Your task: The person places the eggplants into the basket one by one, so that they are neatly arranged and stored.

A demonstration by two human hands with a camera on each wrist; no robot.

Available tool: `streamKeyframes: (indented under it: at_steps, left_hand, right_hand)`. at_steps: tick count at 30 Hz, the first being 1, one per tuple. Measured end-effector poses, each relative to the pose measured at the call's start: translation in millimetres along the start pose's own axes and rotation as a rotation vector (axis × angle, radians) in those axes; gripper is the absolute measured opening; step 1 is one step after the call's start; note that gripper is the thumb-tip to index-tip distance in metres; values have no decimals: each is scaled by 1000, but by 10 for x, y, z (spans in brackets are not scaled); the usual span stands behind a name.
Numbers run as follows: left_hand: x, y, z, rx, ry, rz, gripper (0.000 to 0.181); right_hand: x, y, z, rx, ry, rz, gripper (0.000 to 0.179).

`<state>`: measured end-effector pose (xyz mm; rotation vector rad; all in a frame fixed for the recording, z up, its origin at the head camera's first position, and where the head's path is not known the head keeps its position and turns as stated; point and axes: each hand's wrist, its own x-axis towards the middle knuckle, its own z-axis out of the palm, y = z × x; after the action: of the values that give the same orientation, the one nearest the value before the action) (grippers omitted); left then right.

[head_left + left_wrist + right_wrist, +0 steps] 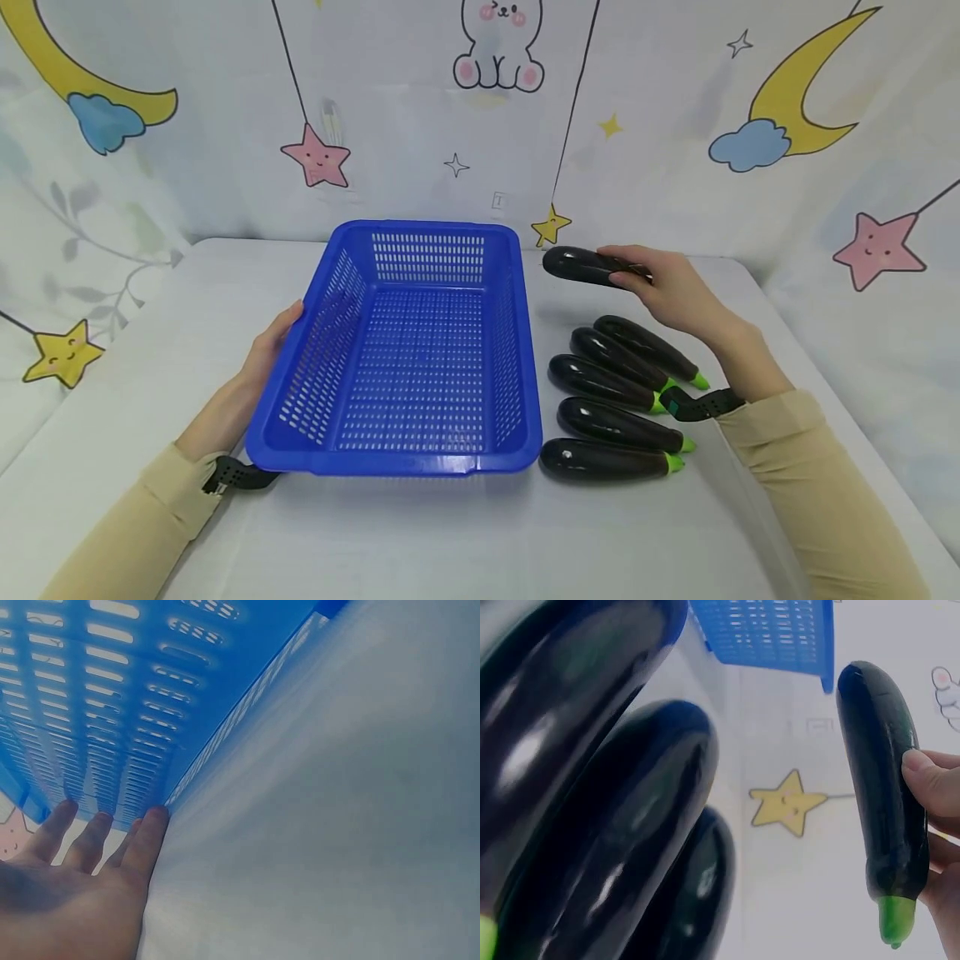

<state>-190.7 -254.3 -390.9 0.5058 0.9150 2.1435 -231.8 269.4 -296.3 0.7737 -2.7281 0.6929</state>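
In the head view, a blue plastic basket [393, 463] with slotted walls stands in the middle, with nothing inside. My left hand [268, 346] is at its left side; in the left wrist view the fingers [148, 840] reach out nearly straight and touch the slotted wall. To the right of the basket, my right hand [675, 287] holds an eggplant [576, 264] above the table, its rounded end toward the basket. Thumb and fingers pinch it near its green stem, as the right wrist view shows. Below that hand lie several more dark, glossy eggplants [603, 460], stems pointing right.
A white-covered table [480, 542] carries everything. Behind it hangs a pale cloth [405, 108] printed with moons, stars and a bear. The loose eggplants lie in a column close to the basket's right wall.
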Motion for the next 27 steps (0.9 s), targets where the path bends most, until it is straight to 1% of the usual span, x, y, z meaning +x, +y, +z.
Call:
streamKeyframes:
  at_steps: [2,7,15,22,27]
  left_hand:
    - [-5,0,-3,6,-2,6,56]
    - [-12,-6,-8,-15,-8,10,57]
    - [0,-13,-8,-84,-40,-1,59]
    - [-6,6,12,-27,11,-18,56]
    - [-9,7,21,-1,15,-11,55]
  right_hand:
    - [47,-38,5,10,-10,-5,37]
    - [161,-146,30,56,-41,-26,38]
    - [290,-278,96,79,-67,-42,38]
    - [380,-421,162,116,-89,-70,37]
    - [473,-520,226,131,-111,-94,37]
